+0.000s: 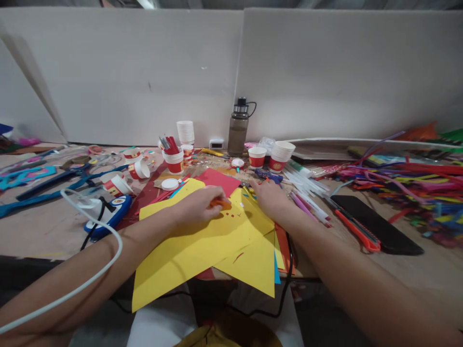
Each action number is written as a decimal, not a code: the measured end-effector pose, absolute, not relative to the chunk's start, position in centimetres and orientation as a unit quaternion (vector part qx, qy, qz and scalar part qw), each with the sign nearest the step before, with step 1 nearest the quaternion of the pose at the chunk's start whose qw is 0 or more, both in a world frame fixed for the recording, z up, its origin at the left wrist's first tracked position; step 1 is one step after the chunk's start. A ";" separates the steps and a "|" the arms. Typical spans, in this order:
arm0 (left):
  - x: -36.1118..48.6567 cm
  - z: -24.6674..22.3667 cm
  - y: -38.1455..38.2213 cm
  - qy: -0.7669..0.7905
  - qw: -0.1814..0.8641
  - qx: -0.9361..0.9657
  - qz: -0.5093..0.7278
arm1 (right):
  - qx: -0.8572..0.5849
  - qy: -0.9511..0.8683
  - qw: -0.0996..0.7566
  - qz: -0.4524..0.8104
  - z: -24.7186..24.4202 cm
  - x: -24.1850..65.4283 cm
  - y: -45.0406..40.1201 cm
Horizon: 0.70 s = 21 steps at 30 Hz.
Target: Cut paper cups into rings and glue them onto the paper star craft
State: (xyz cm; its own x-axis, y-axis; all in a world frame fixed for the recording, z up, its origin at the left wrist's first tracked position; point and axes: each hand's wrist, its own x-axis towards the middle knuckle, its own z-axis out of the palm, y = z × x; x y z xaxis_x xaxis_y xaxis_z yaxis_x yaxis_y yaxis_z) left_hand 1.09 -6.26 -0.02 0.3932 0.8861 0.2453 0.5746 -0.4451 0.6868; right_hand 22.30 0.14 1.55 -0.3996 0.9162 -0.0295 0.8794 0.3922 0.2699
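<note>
My left hand [204, 205] is closed, its fingers pinching a small orange piece [223, 204], perhaps folded paper, just above the yellow paper sheets [188, 241]. Small red scraps lie on the yellow paper beside it. My right hand [267, 195] reaches forward with fingers stretched out at the right edge of the sheets. Close to its fingertips is a yellow-handled tool [249, 193], perhaps scissors, partly hidden. A dark blue glue gun [268, 176] lies just beyond that hand. Behind the left hand lies a red sheet [219, 180].
Paper cups [282, 156] and a water bottle [238, 127] stand at the back. A box cutter [358, 231] and black phone [383, 224] lie right, near colourful pipe cleaners [415, 188]. A white cable [117, 241] crosses my left forearm. Tipped cups [117, 184] lie left.
</note>
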 end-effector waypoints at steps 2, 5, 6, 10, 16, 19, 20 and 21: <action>1.9 0.1 -6.8 0.459 0.123 0.857 0.201 | 0.540 0.831 0.079 0.109 1.4 22.4 0.2; 2.6 0.0 -7.1 0.461 0.020 0.880 0.111 | 0.540 0.832 0.064 0.110 1.2 22.6 0.3; 2.7 -0.1 -7.1 0.463 0.011 0.880 0.103 | 0.540 0.832 0.059 0.109 1.1 22.7 0.3; 2.6 -0.3 -7.0 0.483 0.028 0.868 0.110 | 0.543 0.833 0.041 0.098 1.0 23.0 0.7; 2.6 -0.2 -7.1 0.496 0.049 0.859 0.118 | 0.550 0.831 0.004 0.079 1.1 23.2 1.2; 2.5 -0.1 -7.3 0.496 0.084 0.850 0.155 | 0.550 0.834 -0.048 0.016 1.0 23.4 1.4; 2.4 -0.1 -7.3 0.500 0.112 0.838 0.188 | 0.553 0.830 -0.074 -0.015 0.9 23.5 1.5; 2.3 -0.1 -7.2 0.503 0.150 0.818 0.233 | 0.558 0.822 -0.105 -0.047 0.8 23.5 1.6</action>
